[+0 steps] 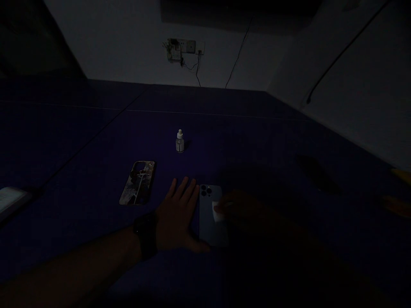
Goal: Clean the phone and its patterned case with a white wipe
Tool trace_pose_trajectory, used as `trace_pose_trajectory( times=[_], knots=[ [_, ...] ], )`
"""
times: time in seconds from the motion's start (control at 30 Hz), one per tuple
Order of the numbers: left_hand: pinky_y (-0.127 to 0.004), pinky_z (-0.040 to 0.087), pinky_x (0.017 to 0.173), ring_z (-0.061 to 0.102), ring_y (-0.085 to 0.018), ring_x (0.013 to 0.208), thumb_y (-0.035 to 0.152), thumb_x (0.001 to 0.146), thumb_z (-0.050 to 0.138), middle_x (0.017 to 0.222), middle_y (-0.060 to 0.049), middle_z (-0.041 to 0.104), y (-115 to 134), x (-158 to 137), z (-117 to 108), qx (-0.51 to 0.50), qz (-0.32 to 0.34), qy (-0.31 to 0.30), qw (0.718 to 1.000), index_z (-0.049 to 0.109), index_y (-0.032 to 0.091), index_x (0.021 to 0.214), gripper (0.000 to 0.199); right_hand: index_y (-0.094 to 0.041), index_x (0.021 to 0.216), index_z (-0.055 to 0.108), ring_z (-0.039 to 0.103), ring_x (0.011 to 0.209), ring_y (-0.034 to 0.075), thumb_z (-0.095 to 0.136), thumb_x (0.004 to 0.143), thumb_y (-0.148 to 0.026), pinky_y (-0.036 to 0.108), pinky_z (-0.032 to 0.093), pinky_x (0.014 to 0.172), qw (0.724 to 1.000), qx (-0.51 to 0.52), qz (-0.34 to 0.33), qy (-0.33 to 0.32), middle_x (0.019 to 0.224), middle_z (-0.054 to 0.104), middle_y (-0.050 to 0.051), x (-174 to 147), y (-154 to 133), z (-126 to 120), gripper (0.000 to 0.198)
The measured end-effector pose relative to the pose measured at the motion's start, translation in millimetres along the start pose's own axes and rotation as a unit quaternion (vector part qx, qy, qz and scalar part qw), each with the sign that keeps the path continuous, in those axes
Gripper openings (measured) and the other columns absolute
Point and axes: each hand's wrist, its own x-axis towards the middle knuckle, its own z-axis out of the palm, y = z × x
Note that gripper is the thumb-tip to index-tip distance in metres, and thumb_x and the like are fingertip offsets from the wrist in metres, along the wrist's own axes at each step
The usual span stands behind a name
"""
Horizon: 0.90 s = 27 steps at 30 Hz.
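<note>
A blue-grey smartphone (207,229) lies back up on the dark blue surface, its camera cluster at the far left corner. Flat beside its left edge rests my left hand (178,218), fingers stretched out and the thumb at the phone's near end. A dark watch is on that wrist. My right hand (242,209), deep in shadow, pinches a small white wipe (218,212) against the phone's back. Left of the phone lies a patterned phone case (138,184). Beyond my left hand stands a small dropper bottle (180,143) with a white top.
At the left edge sits a white box-like object (13,200). A dark flat object (317,174) lies on the right, with something yellow (401,175) further over. Wall sockets (183,46) with cables are at the back. The room is very dim.
</note>
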Motion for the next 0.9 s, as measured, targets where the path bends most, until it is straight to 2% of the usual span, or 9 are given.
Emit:
trace_pose_trajectory(
  times=[0.1,0.23,0.3,0.47,0.63,0.7,0.83,0.9],
  knots=[
    [-0.070,0.008,0.119,0.015,-0.050,0.150,0.095,0.063,0.053,0.162,-0.027,0.022,0.8,0.4,-1.7,-0.007,-0.002,-0.006,1.000,0.025,0.005,0.156,0.132,-0.028,0.125,0.067,0.064,0.113,0.021,0.053,0.098,-0.019,0.039,0.055,0.094,1.000,0.020,-0.004,-0.022,0.121,0.068,0.009,-6.3,-4.5,-0.7,0.031],
    [-0.069,0.007,0.120,0.014,-0.050,0.150,0.096,0.062,0.053,0.162,-0.027,0.022,1.1,0.9,-2.8,-0.013,-0.008,-0.014,1.000,0.026,0.004,0.155,0.134,-0.023,0.130,0.063,0.062,0.117,0.024,0.051,0.098,-0.018,0.044,0.055,0.096,0.997,-0.024,0.061,0.048,0.127,0.064,0.013,2.0,6.6,5.6,0.034],
    [-0.069,0.007,0.120,0.014,-0.050,0.151,0.095,0.062,0.052,0.162,-0.028,0.022,0.9,1.1,-2.6,-0.013,-0.010,-0.015,1.000,0.027,0.003,0.155,0.133,-0.022,0.130,0.063,0.061,0.118,0.024,0.050,0.099,-0.019,0.045,0.054,0.098,0.996,-0.027,0.072,0.053,0.127,0.064,0.014,6.0,8.1,6.2,0.034],
    [-0.069,0.006,0.120,0.012,-0.050,0.151,0.095,0.063,0.051,0.163,-0.027,0.019,-0.5,0.7,-2.2,-0.014,-0.004,-0.018,1.000,0.025,0.004,0.156,0.133,-0.027,0.125,0.067,0.063,0.116,0.022,0.055,0.098,-0.023,0.040,0.055,0.096,0.997,0.044,0.007,-0.061,0.126,0.065,0.010,-3.2,-11.8,-6.5,0.030],
    [-0.067,0.005,0.120,0.011,-0.049,0.151,0.095,0.064,0.050,0.163,-0.027,0.018,-1.1,0.2,-1.1,-0.012,-0.005,-0.020,1.000,0.022,0.004,0.156,0.133,-0.025,0.120,0.069,0.067,0.105,0.019,0.063,0.092,-0.021,0.033,0.057,0.088,0.990,0.068,-0.015,-0.120,0.117,0.071,0.007,-11.1,-23.7,-23.5,0.028],
    [-0.067,0.005,0.121,0.013,-0.050,0.151,0.095,0.062,0.052,0.163,-0.027,0.021,-0.9,0.1,0.0,-0.007,-0.006,-0.010,1.000,0.023,0.003,0.156,0.134,-0.026,0.119,0.070,0.068,0.104,0.019,0.060,0.095,-0.022,0.033,0.057,0.088,0.991,0.046,-0.017,-0.125,0.115,0.072,0.007,-7.2,-28.5,-23.0,0.026],
    [-0.066,0.007,0.121,0.015,-0.049,0.150,0.094,0.063,0.053,0.163,-0.027,0.021,-1.2,-0.2,1.3,0.013,0.005,-0.002,1.000,0.024,0.004,0.155,0.132,-0.023,0.131,0.064,0.063,0.118,0.022,0.046,0.102,-0.021,0.041,0.051,0.100,0.993,-0.021,-0.043,-0.105,0.125,0.070,0.010,5.8,-44.0,-9.4,0.034],
    [-0.066,0.007,0.120,0.015,-0.049,0.150,0.094,0.063,0.052,0.162,-0.027,0.022,-1.4,-0.2,1.2,0.017,0.006,-0.004,1.000,0.024,0.004,0.155,0.133,-0.021,0.131,0.063,0.063,0.117,0.022,0.044,0.102,-0.020,0.041,0.051,0.099,0.992,-0.039,-0.059,-0.105,0.125,0.070,0.010,8.8,-48.4,-5.0,0.034]
  ],
)
